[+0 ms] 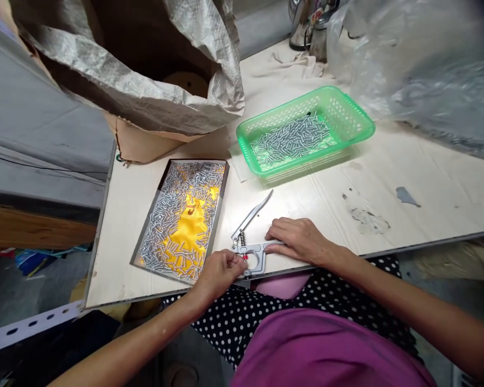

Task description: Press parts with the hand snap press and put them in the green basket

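A grey metal hand press (253, 248) with a C-shaped frame lies at the table's front edge, its long lever raised over a small spring. My right hand (296, 239) is closed around the handle end of the press. The fingers of my left hand (225, 271) are pinched at the jaw, close to a small red spot; whatever sits between the fingertips is too small to make out. Just left of the press is a shallow box (221, 210) with a yellow bottom, strewn with short ribbed metal pieces. More such pieces lie in a green plastic basket (262, 171) farther back.
A large open woven sack (226, 91) stands at the back left, partly over the table. Clear plastic bags (439, 80) fill the back right. Metal vessels (302, 27) and a cloth (294, 67) are at the back. A grey scrap (406, 195) lies on the right.
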`<state>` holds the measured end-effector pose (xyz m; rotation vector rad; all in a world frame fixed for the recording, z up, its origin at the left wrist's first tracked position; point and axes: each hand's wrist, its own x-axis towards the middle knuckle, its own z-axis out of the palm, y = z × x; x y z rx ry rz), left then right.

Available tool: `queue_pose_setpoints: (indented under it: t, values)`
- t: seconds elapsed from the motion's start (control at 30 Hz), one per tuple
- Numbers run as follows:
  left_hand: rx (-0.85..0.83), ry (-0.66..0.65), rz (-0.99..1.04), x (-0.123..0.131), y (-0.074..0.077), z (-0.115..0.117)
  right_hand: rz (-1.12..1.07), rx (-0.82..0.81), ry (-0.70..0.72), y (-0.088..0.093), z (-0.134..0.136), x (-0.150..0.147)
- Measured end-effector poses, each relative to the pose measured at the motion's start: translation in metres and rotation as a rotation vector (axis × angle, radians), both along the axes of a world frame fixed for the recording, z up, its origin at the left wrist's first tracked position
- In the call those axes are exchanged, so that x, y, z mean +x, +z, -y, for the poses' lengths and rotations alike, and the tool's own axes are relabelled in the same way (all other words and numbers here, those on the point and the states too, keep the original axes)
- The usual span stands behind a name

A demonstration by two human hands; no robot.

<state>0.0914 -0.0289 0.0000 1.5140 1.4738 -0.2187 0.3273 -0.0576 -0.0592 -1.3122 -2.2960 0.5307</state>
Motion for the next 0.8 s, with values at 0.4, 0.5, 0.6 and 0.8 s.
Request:
queue_pose_setpoints:
  t: [0.4, 0.5, 0.6, 0.8]
  values:
    - [-0.035, 0.188, 0.054, 0.002, -0.006, 0.014, 0.059, 0.051, 0.022, 0.002, 0.006, -0.002]
    - [-0.042, 0.222, 0.057, 0.003, -0.004, 0.016, 0.032, 0.038, 0.019, 0.004, 0.008, 0.000]
    - [-0.028, 0.244, 0.068, 0.004, -0.002, 0.018, -0.020, 0.069, 0.014, 0.010, 0.009, 0.007]
    - [-0.019, 0.238, 0.109, 0.003, -0.004, 0.019, 0.174, 0.094, 0.061, 0.014, -0.013, 0.021]
